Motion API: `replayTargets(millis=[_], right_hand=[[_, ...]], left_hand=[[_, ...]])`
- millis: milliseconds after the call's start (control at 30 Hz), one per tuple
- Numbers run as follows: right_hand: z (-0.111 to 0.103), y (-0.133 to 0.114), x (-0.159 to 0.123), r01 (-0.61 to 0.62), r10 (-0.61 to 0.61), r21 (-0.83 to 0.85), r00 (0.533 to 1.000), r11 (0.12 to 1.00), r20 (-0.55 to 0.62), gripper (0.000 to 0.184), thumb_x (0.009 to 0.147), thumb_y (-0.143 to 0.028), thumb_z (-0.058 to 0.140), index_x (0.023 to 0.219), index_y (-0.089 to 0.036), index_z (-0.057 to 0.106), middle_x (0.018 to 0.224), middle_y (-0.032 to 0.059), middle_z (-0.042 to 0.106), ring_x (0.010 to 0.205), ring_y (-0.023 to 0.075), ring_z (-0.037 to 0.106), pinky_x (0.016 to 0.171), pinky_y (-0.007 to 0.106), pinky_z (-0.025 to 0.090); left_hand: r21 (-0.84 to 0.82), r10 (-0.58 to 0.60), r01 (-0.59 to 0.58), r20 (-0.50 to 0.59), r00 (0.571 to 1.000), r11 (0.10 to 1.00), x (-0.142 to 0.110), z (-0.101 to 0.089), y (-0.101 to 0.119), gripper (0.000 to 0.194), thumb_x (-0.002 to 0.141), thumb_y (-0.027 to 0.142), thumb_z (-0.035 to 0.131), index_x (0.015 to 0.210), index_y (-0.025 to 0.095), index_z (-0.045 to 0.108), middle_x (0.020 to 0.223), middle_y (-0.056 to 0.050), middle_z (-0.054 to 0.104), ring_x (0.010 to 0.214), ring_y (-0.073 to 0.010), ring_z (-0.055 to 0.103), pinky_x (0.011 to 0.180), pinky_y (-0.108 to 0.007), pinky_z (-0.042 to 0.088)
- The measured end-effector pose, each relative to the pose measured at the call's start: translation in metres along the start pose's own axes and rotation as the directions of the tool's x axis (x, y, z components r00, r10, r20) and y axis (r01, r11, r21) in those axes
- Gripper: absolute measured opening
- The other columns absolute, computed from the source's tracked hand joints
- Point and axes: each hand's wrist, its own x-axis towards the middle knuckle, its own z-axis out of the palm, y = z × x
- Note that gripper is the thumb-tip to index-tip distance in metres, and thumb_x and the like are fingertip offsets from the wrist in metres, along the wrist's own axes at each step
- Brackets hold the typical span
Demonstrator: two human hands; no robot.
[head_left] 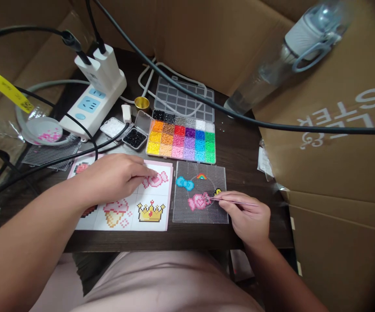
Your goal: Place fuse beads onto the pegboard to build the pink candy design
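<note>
My left hand [119, 177] lies over the printed pattern sheet [93, 221], its index finger stretched out onto the pink candy picture. It holds nothing, and its other fingers are curled. In my right hand [250, 214] is a pair of pink tweezers [239, 202], pinched between thumb and fingers. Their tips touch or hover at the right end of a pink bead candy [199, 201] on the clear pegboard [200, 216]. A blue bead bow [185, 183], a small rainbow [202, 176] and a yellow-and-black bead piece [218, 192], partly hidden by my hand, are also on the board.
Behind the board stands a sorted bead box [181, 138] with its lid open. Small cases of black beads [134, 138] and white beads [112, 128] sit left of it. A power strip [93, 104], hanging black cables and a water bottle [272, 65] surround the desk.
</note>
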Motion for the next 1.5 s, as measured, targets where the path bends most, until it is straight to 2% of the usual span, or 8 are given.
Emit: replayTargets(millis=[167, 300, 467, 600, 800, 1067, 1500], right_hand=[[-0.007, 0.000, 0.008, 0.020, -0.020, 0.009, 0.999, 1.000, -0.028, 0.012, 0.079, -0.014, 0.074, 0.078, -0.025, 0.080, 0.078, 0.0033, 0.079, 0.069, 0.0193, 0.075, 0.068, 0.031, 0.065], [-0.007, -0.008, 0.037, 0.083, -0.083, 0.004, 0.994, 0.997, -0.070, 0.011, 0.079, -0.017, 0.075, 0.081, -0.027, 0.080, 0.082, 0.0027, 0.079, 0.073, 0.0189, 0.075, 0.071, 0.030, 0.065], [0.020, -0.024, 0.085, 0.031, -0.031, 0.007, 0.999, 0.999, -0.045, 0.004, 0.077, -0.023, 0.076, 0.076, -0.023, 0.080, 0.079, 0.0038, 0.079, 0.070, 0.0197, 0.075, 0.065, 0.029, 0.064], [0.049, -0.025, 0.106, -0.046, 0.046, 0.048, 0.999, 0.998, -0.009, 0.008, 0.076, -0.026, 0.075, 0.074, -0.020, 0.079, 0.076, 0.0050, 0.078, 0.069, 0.0200, 0.074, 0.065, 0.030, 0.062], [0.067, -0.022, 0.105, -0.142, 0.143, 0.100, 0.990, 0.985, -0.006, 0.010, 0.075, -0.028, 0.077, 0.072, -0.018, 0.078, 0.077, 0.0061, 0.078, 0.070, 0.0203, 0.074, 0.064, 0.030, 0.061], [0.069, -0.021, 0.102, -0.114, 0.114, 0.054, 0.993, 0.992, 0.008, 0.011, 0.076, -0.028, 0.077, 0.070, -0.019, 0.078, 0.073, 0.0053, 0.077, 0.062, 0.0193, 0.073, 0.053, 0.027, 0.059], [0.070, -0.019, 0.103, -0.083, 0.082, 0.044, 0.996, 0.996, 0.035, 0.012, 0.077, -0.028, 0.075, 0.067, -0.020, 0.077, 0.075, 0.0052, 0.078, 0.070, 0.0203, 0.074, 0.066, 0.031, 0.061]], left_hand=[[0.015, -0.011, 0.010, 0.044, 0.999, 1.000, 0.000, -0.005, 0.005, 0.039, 0.090, 0.022, 0.046, 0.116, 0.028, 0.074, 0.101, -0.004, 0.074, 0.090, -0.0224, 0.069, 0.076, -0.034, 0.050], [0.043, -0.006, 0.004, 0.051, 0.999, 0.999, 0.000, -0.009, 0.008, 0.039, 0.091, 0.021, 0.045, 0.116, 0.026, 0.074, 0.100, -0.006, 0.074, 0.090, -0.0228, 0.069, 0.075, -0.034, 0.050], [0.031, 0.033, -0.033, 0.002, 0.999, 0.999, -0.001, -0.008, 0.009, 0.037, 0.090, 0.016, 0.047, 0.112, 0.025, 0.076, 0.094, -0.007, 0.075, 0.083, -0.0207, 0.069, 0.071, -0.032, 0.050], [0.046, 0.046, -0.046, -0.011, 0.999, 0.998, 0.000, -0.009, 0.009, 0.037, 0.089, 0.015, 0.048, 0.110, 0.026, 0.076, 0.091, -0.006, 0.074, 0.080, -0.0195, 0.068, 0.068, -0.030, 0.049], [0.039, 0.011, -0.011, 0.018, 1.000, 0.999, 0.000, -0.011, 0.011, 0.036, 0.089, 0.016, 0.050, 0.112, 0.027, 0.076, 0.091, -0.006, 0.074, 0.081, -0.0211, 0.069, 0.067, -0.031, 0.049], [0.043, 0.017, -0.017, -0.005, 1.000, 0.999, 0.000, -0.010, 0.012, 0.037, 0.088, 0.015, 0.050, 0.110, 0.028, 0.077, 0.091, -0.005, 0.075, 0.081, -0.0212, 0.069, 0.065, -0.031, 0.049], [0.049, -0.007, 0.006, 0.039, 0.999, 0.999, 0.000, -0.009, 0.011, 0.037, 0.090, 0.017, 0.048, 0.113, 0.028, 0.076, 0.094, -0.005, 0.074, 0.083, -0.0239, 0.069, 0.066, -0.035, 0.048]])
